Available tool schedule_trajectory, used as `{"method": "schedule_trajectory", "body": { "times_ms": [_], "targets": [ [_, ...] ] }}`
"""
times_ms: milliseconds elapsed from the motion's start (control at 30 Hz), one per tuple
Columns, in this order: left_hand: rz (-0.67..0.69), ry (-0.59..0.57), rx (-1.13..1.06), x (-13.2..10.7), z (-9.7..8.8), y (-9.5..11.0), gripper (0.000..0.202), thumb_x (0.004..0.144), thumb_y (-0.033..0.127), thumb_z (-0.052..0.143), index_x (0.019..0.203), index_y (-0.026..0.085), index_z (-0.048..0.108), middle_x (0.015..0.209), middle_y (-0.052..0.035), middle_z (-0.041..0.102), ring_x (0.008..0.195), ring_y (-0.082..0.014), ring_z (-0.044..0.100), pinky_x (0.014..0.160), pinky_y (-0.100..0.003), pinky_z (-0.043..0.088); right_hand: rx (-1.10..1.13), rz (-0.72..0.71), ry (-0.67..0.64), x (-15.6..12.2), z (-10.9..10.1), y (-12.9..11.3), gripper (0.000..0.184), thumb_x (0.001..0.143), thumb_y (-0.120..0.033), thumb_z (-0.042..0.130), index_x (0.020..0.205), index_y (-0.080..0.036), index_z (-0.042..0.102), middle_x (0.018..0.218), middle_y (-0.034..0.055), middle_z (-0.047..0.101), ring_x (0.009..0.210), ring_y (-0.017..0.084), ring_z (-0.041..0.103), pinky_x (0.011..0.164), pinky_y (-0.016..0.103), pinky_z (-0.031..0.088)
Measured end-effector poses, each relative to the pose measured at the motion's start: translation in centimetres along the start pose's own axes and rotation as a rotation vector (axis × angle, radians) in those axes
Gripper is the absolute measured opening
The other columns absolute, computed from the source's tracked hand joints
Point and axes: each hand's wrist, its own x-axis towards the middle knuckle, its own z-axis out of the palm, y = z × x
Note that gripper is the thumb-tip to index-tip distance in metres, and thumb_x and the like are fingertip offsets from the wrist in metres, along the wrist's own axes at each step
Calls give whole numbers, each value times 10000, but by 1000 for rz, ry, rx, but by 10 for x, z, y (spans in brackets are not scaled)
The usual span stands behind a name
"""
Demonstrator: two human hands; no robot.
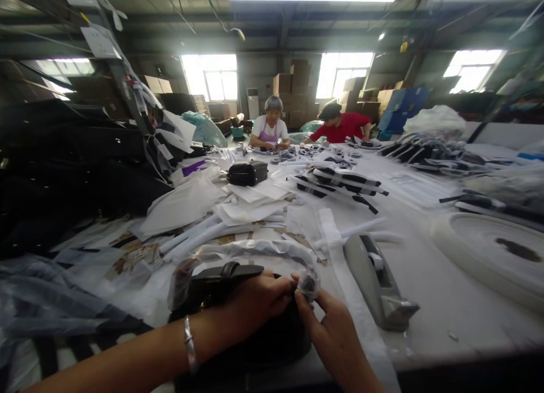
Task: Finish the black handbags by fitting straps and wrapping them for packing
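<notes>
A black handbag point(255, 330) lies at the near edge of the table. Its handle point(259, 250) arches above it, wrapped in clear plastic film. My left hand point(257, 299) rests closed on top of the bag beside the handle's right end. My right hand point(329, 325) pinches the wrapped handle end point(309, 284) between thumb and fingers. A silver bracelet point(190, 336) sits on my left wrist.
A grey tape dispenser point(378, 282) stands right of my hands, with a large white roll point(488, 254) further right. White paper sheets point(250, 206), a small black bag point(247, 172) and wrapped straps point(340, 183) cover the table. Two people point(272, 127) work at the far end. Dark bags point(63, 172) pile up left.
</notes>
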Motion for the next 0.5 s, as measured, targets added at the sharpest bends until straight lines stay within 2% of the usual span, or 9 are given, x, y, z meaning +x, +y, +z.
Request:
{"method": "schedule_trajectory", "body": {
  "times_ms": [100, 200, 267, 400, 467, 500],
  "targets": [
    [175, -27, 208, -1, 4, 4, 152, 957, 140, 517, 860, 164, 632, 779, -29, 645, 706, -165, 592, 605, -238, 431, -2, -4, 0, -1, -1, -2, 352, 939, -454, 532, 1173, -245, 690, 1193, 87, 725, 1193, 294, 626, 969, 374, 528],
    [339, -28, 339, -4, 4, 7, 132, 951, 102, 524, 909, 155, 637, 826, -40, 677, 787, -201, 607, 691, -280, 488, -8, -11, -4, 0, -1, -4, 351, 937, -431, 534, 1192, -240, 680, 1168, 84, 732, 1160, 291, 642, 948, 371, 531],
    [382, -13, 369, -5, 5, 7, 156, 946, 78, 510, 952, 152, 647, 887, -54, 693, 805, -207, 614, 725, -301, 515, -1, -23, 1, 0, -1, -6, 330, 941, -410, 527, 1175, -237, 684, 1154, 83, 734, 1124, 283, 657, 914, 355, 537],
    [454, -2, 215, -4, 14, -3, 255, 963, 72, 450, 979, 206, 667, 1043, -39, 709, 952, -188, 633, 842, -269, 531, 19, -54, 27, -3, -2, -9, 236, 939, -336, 527, 1065, -232, 698, 981, 49, 750, 960, 236, 694, 847, 304, 532],
    [538, 12, 103, -1, 23, -15, 271, 980, 117, 435, 976, 237, 679, 1021, -14, 724, 945, -166, 647, 841, -229, 536, 16, -57, 38, -3, -3, -11, 197, 932, -302, 525, 980, -219, 697, 886, 31, 737, 845, 206, 689, 783, 277, 527],
    [620, 58, 59, 1, 27, -22, 281, 990, 145, 422, 998, 240, 686, 954, -8, 737, 876, -155, 661, 798, -205, 546, 16, -55, 39, -4, -3, -11, 186, 930, -292, 524, 948, -215, 692, 862, 24, 731, 806, 192, 680, 752, 263, 521]
  ]
}}
